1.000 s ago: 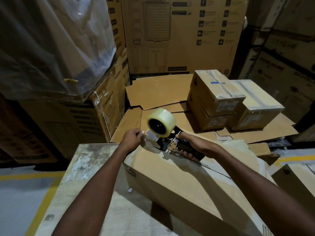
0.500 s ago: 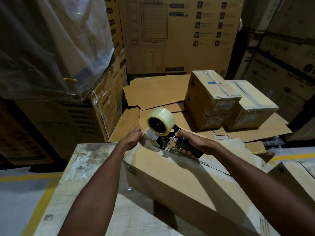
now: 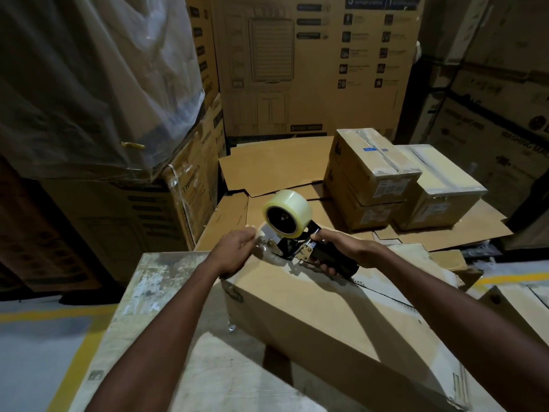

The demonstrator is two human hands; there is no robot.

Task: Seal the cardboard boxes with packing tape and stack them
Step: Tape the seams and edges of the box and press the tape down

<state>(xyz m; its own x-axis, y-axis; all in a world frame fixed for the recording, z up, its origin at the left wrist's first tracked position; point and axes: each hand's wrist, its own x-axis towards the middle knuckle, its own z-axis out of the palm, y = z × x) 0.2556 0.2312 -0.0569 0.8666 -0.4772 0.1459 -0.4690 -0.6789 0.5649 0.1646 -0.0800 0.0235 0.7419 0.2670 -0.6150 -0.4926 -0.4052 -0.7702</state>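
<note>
Left hand (image 3: 236, 252), at the far edge of the cardboard box (image 3: 312, 316) lying on the worktop (image 3: 142, 295): fingers reach the loose tape end; any pinch is blurred. Tape dispenser (image 3: 288, 217), on the box's seam: probably light and rigid, best held by its handle. Right hand (image 3: 349, 251): fingers wrapped round that handle.

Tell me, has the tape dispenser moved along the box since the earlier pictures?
No. The tape dispenser stays at the far end of the box, the right hand gripping its handle.
</note>
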